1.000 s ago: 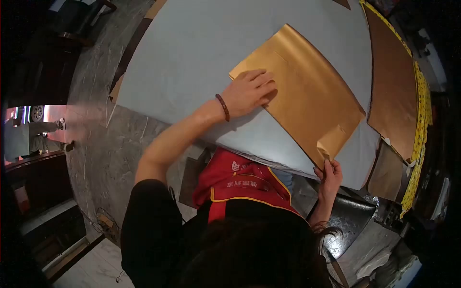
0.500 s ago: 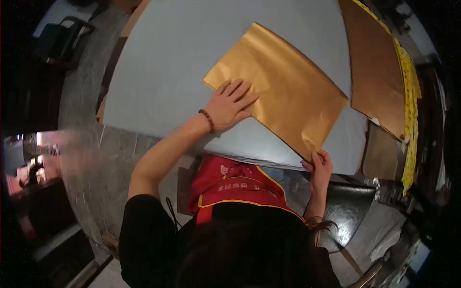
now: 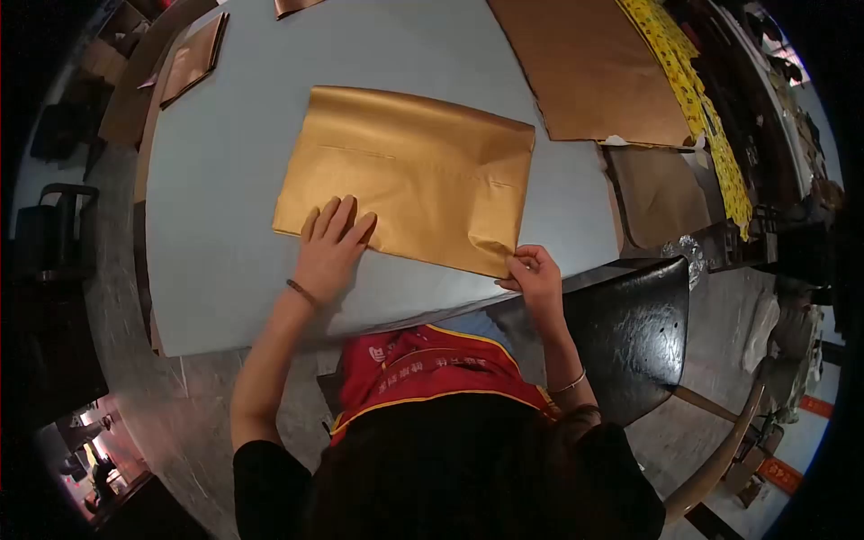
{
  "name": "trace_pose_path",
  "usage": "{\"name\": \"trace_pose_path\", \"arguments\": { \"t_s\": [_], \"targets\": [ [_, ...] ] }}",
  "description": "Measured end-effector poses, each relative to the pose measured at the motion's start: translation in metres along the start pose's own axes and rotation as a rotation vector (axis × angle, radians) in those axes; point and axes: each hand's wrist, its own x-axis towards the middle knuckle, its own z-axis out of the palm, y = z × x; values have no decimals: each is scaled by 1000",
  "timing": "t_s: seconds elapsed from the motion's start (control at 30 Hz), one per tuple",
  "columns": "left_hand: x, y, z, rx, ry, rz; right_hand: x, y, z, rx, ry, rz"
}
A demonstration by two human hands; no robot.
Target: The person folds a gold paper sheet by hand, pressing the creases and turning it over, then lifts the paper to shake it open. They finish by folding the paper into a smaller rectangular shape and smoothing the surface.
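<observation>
A folded gold sheet (image 3: 414, 180) with a smooth, slightly shiny surface lies on the pale grey table top (image 3: 216, 207). Its far edge is a rounded fold, and short slit-like lines and creases mark its upper face. My left hand (image 3: 331, 252) rests flat near the sheet's lower left edge, fingers spread over the gold surface. At the lower right corner, my right hand (image 3: 535, 277) pinches the sheet between thumb and fingers. The corner is puckered just beside those fingertips.
Large brown sheets (image 3: 594, 72) lie at the upper right beside yellow patterned material (image 3: 675, 72). A smaller folded copper-brown piece (image 3: 193, 58) is at the far left of the table. A black-seated chair (image 3: 630, 333) stands at the right, near the table's front edge.
The head view has turned, so the table, sheet and chair appear rotated and shifted left. My left hand stays flat on the gold sheet, and my right hand keeps its corner pinch.
</observation>
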Motion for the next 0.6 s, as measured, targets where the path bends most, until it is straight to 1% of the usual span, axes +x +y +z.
{"name": "trace_pose_path", "arguments": {
  "t_s": [0.07, 0.1, 0.37, 0.47, 0.6],
  "targets": [
    [-1, -1, 1, 29, -2, 42, 1, 3, 0, 12, -2, -9],
    [1, 3, -4, -14, 6, 24, 2, 4, 0, 22, -5, -21],
    [0, -1, -2, 3, -23, 37, -1, -5, 3, 36, 2, 14],
    [0, 0, 0, 0, 1, 35, 0, -1, 2, 34, -11, -22],
    [-1, 0, 2, -19, 17, 20, -2, -4, 3, 16, -12, 18]
  ]
}}
